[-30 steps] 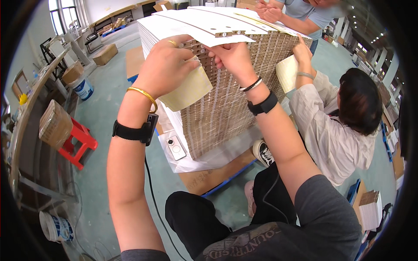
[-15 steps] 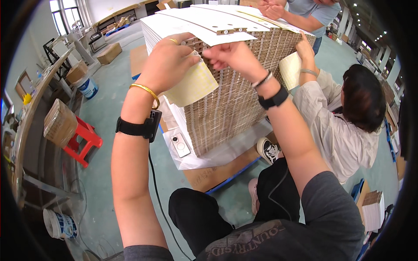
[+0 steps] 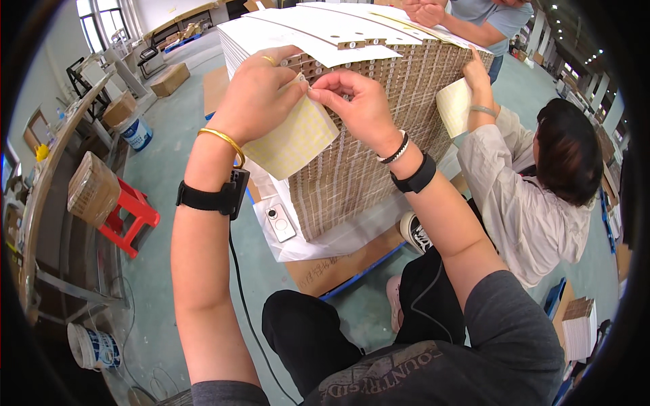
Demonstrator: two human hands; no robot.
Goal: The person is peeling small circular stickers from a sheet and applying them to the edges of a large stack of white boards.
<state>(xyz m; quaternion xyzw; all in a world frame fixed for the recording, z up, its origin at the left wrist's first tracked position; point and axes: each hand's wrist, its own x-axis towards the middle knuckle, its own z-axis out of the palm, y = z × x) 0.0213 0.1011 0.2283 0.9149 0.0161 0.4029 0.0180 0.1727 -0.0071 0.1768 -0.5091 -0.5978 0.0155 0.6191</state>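
My left hand [image 3: 261, 95] is closed on a pale yellow sticker sheet [image 3: 292, 141] with a fine grid, which hangs below the fingers against the stack. My right hand [image 3: 360, 107] pinches at the upper corner of that sheet, thumb and forefinger together; whatever is between the tips is too small to make out. Behind both hands rises a tall stack of white boards [image 3: 365, 162] with brown edges, several rows of holes and small pale dots along them. A loose white board [image 3: 318, 34] lies on top, its holed edge towards me.
On the right a crouching person [image 3: 528, 183] holds a similar yellow sheet [image 3: 453, 107] at the stack. Another person's hands [image 3: 425, 12] rest on its far top. A phone [image 3: 279, 223] lies on the white wrapping by the base. A red stool [image 3: 132, 216] carries a box.
My right hand has come from the board edges down to the sheet's upper corner, and its fingers now pinch there. My left hand stays on the sheet.
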